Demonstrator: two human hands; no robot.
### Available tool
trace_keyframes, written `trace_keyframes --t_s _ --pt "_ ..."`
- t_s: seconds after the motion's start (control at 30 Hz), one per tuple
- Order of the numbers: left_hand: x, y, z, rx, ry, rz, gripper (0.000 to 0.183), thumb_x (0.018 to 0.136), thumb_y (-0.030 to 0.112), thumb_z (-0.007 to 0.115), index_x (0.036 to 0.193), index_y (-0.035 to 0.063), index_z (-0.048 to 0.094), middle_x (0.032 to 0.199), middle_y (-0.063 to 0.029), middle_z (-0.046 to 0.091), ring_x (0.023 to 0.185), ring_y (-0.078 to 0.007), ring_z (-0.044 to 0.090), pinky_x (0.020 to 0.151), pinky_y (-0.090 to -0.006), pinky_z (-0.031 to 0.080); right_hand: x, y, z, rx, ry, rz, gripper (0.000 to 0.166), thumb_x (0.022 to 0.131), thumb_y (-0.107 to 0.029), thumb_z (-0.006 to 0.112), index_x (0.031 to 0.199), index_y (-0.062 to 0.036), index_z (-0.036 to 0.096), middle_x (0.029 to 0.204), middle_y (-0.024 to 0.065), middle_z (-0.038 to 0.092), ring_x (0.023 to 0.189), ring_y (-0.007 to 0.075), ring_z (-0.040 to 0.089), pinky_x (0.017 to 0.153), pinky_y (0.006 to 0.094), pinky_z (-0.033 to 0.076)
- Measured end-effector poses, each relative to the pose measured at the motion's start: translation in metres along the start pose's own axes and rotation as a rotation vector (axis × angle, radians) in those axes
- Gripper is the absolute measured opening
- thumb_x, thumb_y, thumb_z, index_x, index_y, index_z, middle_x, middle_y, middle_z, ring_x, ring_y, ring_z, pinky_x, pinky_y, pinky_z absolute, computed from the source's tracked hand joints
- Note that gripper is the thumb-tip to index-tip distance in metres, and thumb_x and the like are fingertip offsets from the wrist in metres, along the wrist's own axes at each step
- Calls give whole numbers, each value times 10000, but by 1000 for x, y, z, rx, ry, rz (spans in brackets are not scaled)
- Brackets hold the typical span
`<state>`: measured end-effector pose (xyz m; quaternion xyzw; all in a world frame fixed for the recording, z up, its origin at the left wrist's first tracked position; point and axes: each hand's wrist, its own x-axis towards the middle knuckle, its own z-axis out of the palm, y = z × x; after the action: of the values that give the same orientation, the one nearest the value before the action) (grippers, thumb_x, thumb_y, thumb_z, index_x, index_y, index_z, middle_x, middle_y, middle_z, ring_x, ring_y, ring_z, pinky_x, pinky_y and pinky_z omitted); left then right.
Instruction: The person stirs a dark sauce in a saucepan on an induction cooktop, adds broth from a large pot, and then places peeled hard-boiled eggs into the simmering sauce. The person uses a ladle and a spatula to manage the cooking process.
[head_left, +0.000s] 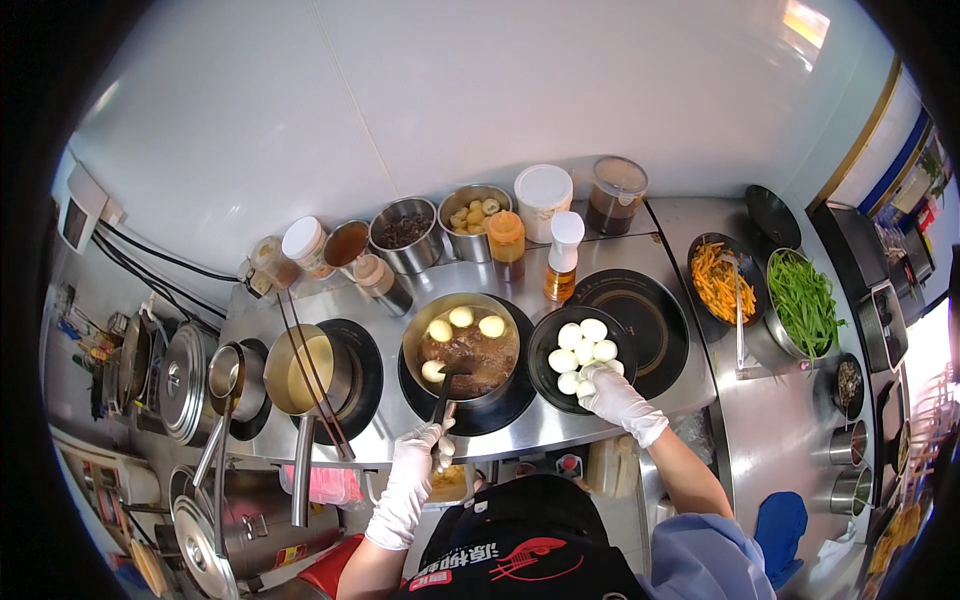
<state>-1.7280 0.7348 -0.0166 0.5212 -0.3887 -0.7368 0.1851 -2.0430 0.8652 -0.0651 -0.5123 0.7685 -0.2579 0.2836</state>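
My left hand (424, 448), in a white glove, grips a black cooking utensil (444, 394) at the near side of a steel saucepan (409, 358). The utensil's head dips into dark bubbling broth (480, 360), partly hidden. Several peeled boiled eggs float there, one egg (433, 370) right beside the utensil. The pan's own handle is mostly covered by my left hand. To the right, a black bowl (541, 375) holds several more peeled eggs (583, 351). My gloved right hand (619, 399) reaches into it, fingers touching the eggs; whether they grip one is hidden.
Left of the pan stand a pot of yellowish liquid (311, 367) with long chopsticks (315, 382) across it, and a small saucepan (234, 382). Behind are squeeze bottles (508, 244) and a spray bottle (562, 259). Shredded carrots (716, 281) and cut greens (801, 300) sit right.
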Motion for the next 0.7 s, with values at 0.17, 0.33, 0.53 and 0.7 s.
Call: trace_keyframes --t_s 0.17,0.33,0.53,0.7 --pt "-5 5 1 -13 17 -27 272 981 154 472 1053 -54 632 627 -66 595 441 -127 480 414 -237 372 12 -18 -3 285 107 81 259 803 -70 627 1040 28 593 965 166 630 912 274 618 822 336 492" --pt "-6 8 3 58 15 -63 285 979 151 463 1065 -69 622 631 -69 597 436 -127 477 406 -241 370 54 -84 17 37 271 -511 168 775 -29 584 934 22 590 945 177 624 923 297 606 808 378 495" --pt "-12 16 1 103 15 -66 283 975 151 468 1062 -70 621 626 -58 597 440 -115 477 414 -232 373 102 -105 82 -387 138 -408 168 770 -62 536 910 1 606 938 178 618 922 325 603 794 429 491" --pt "-11 12 -4 90 19 -55 281 969 146 474 1062 -74 623 622 -61 595 442 -113 478 419 -220 373 74 -102 46 -276 149 -403 217 783 -96 572 976 -6 610 975 149 621 963 310 595 857 413 472"
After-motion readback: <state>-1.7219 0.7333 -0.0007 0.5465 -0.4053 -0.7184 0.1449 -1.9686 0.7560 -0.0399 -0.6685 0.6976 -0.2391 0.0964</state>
